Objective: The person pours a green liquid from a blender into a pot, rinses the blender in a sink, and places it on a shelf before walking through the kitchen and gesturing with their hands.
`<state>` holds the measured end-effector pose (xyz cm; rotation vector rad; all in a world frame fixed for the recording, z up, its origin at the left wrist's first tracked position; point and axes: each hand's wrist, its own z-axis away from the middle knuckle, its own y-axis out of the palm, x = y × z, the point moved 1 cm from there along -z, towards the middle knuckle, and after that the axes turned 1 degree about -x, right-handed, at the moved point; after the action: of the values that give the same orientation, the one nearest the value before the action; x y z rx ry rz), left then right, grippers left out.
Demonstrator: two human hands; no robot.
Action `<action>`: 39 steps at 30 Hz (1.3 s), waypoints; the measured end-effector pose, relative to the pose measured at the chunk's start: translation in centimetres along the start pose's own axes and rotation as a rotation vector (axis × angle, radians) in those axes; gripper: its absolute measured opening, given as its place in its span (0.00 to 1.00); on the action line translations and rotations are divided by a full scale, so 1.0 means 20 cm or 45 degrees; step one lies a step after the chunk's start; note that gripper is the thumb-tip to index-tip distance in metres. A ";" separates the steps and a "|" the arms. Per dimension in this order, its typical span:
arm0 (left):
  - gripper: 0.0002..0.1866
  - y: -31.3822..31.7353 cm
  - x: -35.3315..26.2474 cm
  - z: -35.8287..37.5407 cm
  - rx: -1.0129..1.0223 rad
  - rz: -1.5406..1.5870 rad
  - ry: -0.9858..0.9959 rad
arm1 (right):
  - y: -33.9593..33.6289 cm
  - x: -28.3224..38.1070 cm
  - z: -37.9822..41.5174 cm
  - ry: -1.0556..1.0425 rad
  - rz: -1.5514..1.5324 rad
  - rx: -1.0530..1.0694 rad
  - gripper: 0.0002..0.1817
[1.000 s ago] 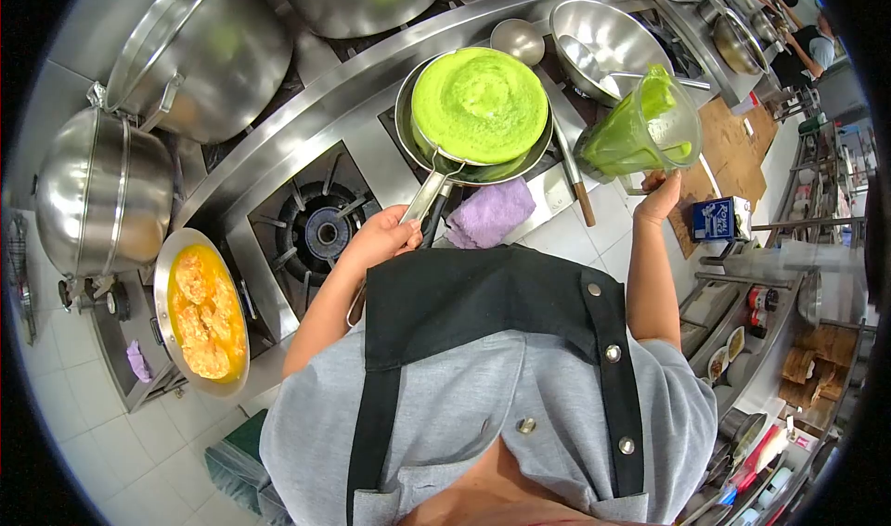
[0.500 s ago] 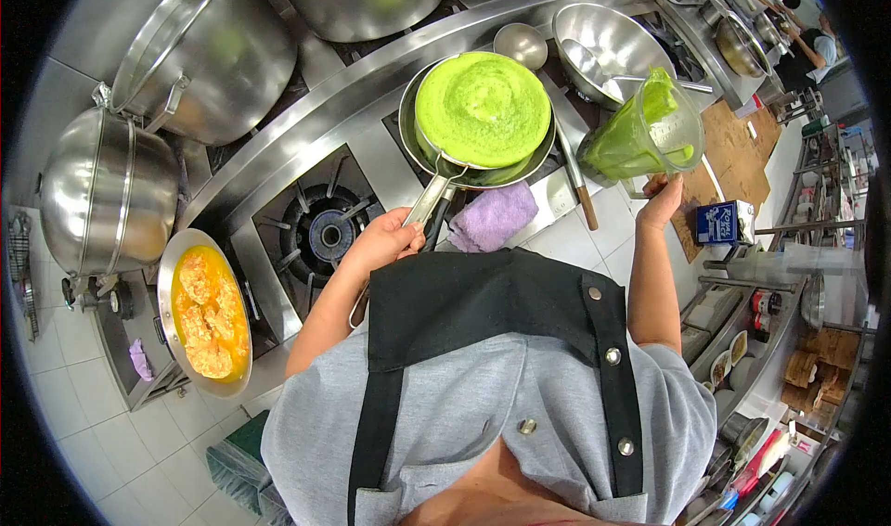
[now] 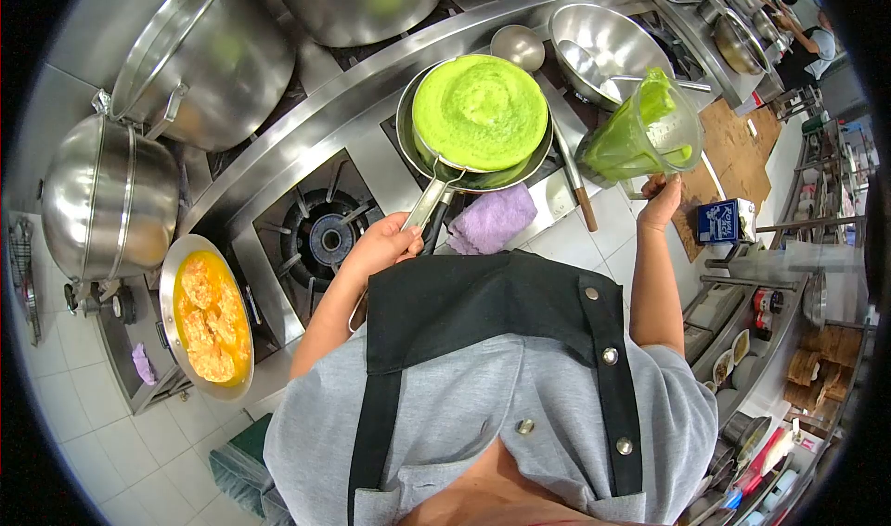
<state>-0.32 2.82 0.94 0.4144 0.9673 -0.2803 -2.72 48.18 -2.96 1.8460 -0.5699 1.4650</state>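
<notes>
Little change over last second: left hand [image 3: 379, 246], fingers clamped on strainer handle [image 3: 422, 203], keeps green-filled strainer [image 3: 478, 110] over pan [image 3: 534, 160] on stove. Right hand [image 3: 661, 201] still grips blender jug [image 3: 642, 132], tilted beside pan, green liquid inside; no stream visible, pour apparently paused.

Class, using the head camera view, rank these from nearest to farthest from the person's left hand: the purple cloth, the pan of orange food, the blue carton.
1. The purple cloth, just to the right of the left hand, on the stove edge.
2. The round metal pan of orange food, lower left, beyond the burner.
3. The blue carton, far right, past the right hand.
</notes>
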 end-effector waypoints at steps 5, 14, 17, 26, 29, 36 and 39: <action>0.05 -0.02 0.04 -0.02 0.033 0.030 0.005 | 0.00 0.01 0.00 -0.010 0.059 0.036 0.18; 0.08 -0.02 0.04 -0.01 0.016 0.008 0.004 | -0.02 0.00 0.00 -0.009 0.016 0.063 0.18; 0.08 -0.01 0.02 0.00 0.055 -0.035 0.039 | -0.03 -0.01 -0.01 0.006 0.042 0.081 0.17; 0.07 0.01 -0.02 0.01 0.015 -0.018 -0.030 | -0.03 -0.01 -0.01 -0.040 0.081 0.115 0.19; 0.09 0.01 -0.03 0.02 0.041 -0.091 -0.031 | -0.03 -0.01 0.00 -0.047 0.065 0.118 0.19; 0.09 -0.02 0.03 -0.01 0.056 0.022 0.011 | -0.03 -0.01 -0.01 -0.035 0.088 0.114 0.20; 0.10 0.00 0.00 0.01 0.059 0.033 0.005 | -0.03 -0.01 -0.01 -0.068 0.099 0.114 0.21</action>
<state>-0.23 2.72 0.99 0.4696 0.9597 -0.2788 -2.44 48.62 -3.36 1.9565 -0.6169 1.5179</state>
